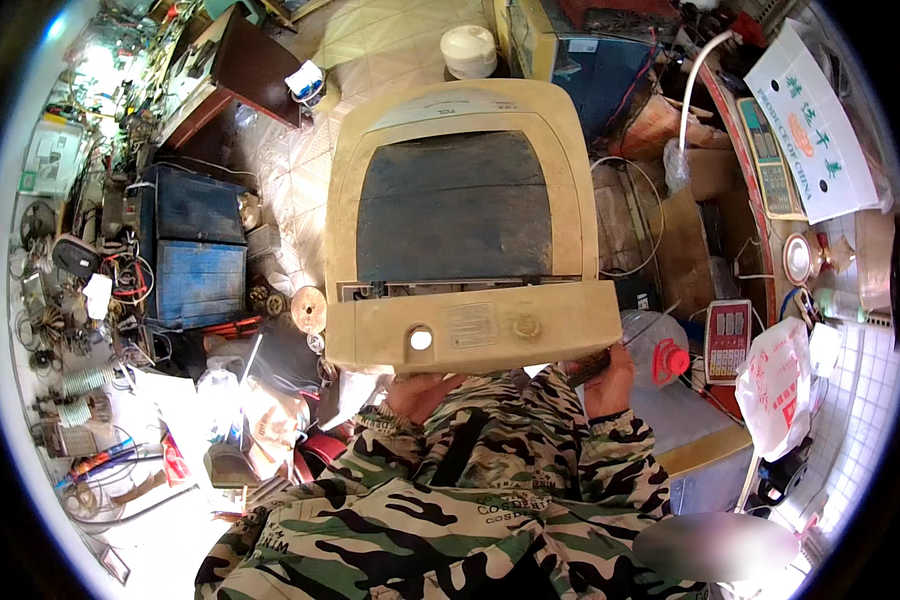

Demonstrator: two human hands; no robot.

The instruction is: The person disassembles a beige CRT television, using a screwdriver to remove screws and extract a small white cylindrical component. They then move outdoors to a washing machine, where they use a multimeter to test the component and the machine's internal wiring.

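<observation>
A yellowed appliance top (335, 200), apparently a washing machine's, with a dark lid (452, 205), stands upright in front of me. Its control panel (470, 350) runs across the near side, with a round white spot and a knob. My left hand (418, 395) is at the panel's lower edge, left of middle, with fingers hidden beneath it. My right hand (607, 385) is curled at the panel's right lower corner, around something dark that I cannot make out. Camouflage clothing covers my arms and lap.
Blue boxes (198, 280), a brown cabinet (240, 80) and cluttered tools and cables (90, 270) line the left. A white container (468, 50) stands behind. At right are a bottle with red cap (670, 362), a red-framed keypad device (727, 340) and a white carton (805, 120).
</observation>
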